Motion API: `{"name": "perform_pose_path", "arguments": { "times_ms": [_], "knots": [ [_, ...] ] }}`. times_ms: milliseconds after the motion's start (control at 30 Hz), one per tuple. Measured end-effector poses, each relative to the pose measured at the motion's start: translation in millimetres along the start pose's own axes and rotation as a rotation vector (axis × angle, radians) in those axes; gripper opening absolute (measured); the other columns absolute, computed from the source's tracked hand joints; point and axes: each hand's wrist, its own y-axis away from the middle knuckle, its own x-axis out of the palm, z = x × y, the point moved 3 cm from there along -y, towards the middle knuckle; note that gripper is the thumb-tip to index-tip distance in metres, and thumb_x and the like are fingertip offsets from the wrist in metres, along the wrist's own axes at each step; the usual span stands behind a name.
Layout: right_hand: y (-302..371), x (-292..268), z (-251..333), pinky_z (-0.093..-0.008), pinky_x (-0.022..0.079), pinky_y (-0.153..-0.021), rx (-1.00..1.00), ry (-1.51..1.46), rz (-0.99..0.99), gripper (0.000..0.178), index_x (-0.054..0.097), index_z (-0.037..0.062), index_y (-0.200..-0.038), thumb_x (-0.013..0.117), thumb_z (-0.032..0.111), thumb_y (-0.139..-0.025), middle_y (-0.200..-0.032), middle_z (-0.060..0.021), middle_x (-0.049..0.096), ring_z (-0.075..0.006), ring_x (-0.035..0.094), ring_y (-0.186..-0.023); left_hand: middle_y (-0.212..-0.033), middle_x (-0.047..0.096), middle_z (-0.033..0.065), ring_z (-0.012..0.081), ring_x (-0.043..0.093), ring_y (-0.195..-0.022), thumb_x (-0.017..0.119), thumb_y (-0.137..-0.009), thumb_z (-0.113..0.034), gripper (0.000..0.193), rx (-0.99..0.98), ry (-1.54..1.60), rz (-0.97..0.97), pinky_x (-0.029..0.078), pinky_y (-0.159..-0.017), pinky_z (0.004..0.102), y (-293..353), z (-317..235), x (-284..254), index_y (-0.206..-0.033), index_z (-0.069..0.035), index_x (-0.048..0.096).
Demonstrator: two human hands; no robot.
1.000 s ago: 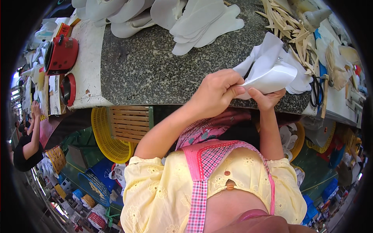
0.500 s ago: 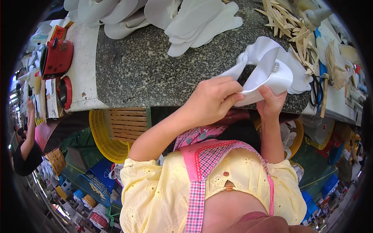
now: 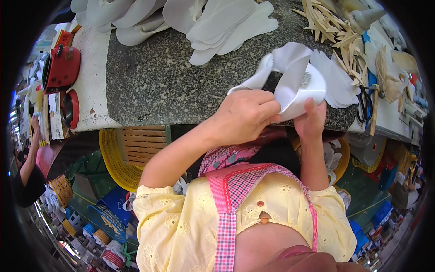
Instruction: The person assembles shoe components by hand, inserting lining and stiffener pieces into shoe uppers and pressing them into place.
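A white satin shoe upper [image 3: 302, 103] with a sparkling ornament on its front is held up over the near edge of the stone slab. My left hand [image 3: 248, 112] pinches its lower left edge between thumb and curled fingers. From the right, my right hand [image 3: 311, 121] grips the rounded front, thumb on the outer face and the other fingers partly hidden below. A loose white strip of the upper curves up and to the left, above my left hand. Just behind the upper, flat white pieces [image 3: 337, 84] lie fanned out on the slab.
The speckled stone slab [image 3: 149, 81] carries a stack of white sole-shaped pieces [image 3: 222, 31], more white shoe parts [image 3: 136, 20] and a heap of thin beige strips [image 3: 346, 50]. Black-handled scissors [image 3: 364, 104] lie right. A red device [image 3: 62, 68] stands left; a yellow basket [image 3: 113, 158] sits below.
The shoe upper has shifted slightly left and turned in my hands, its strip now reaching further out over my left hand. Both hands keep their grip. The whole view has moved a little.
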Motion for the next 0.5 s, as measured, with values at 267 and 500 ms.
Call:
{"name": "perform_pose_path", "arguments": {
  "times_ms": [267,500],
  "knots": [
    [16.9,19.0,-3.2,-0.0316,0.044,-0.084,0.122,-0.045,-0.001,0.05,0.043,-0.0006,-0.115,0.063,0.0,-0.07,-0.102,-0.0099,0.055,-0.0187,0.055,-0.093,-0.089,0.06,0.006,0.012,0.056,-0.079,0.064,-0.075,-0.014,0.033,-0.485,0.424,0.267,0.045,-0.068,0.0248,-4.1,15.4,-8.3,-0.105,-0.004,0.054],
    [12.4,24.9,0.5,-0.034,0.042,-0.086,0.213,-0.212,0.037,0.054,0.041,-0.0018,-0.116,0.065,0.002,-0.068,-0.105,-0.0123,0.054,-0.0212,0.055,-0.095,-0.064,0.055,-0.0011,0.0032,0.049,-0.058,0.065,-0.074,-0.008,0.017,-0.568,0.386,-0.036,0.039,-0.051,0.0203,0.0,16.2,-1.4,-0.073,-0.001,0.05]
  ]
}}
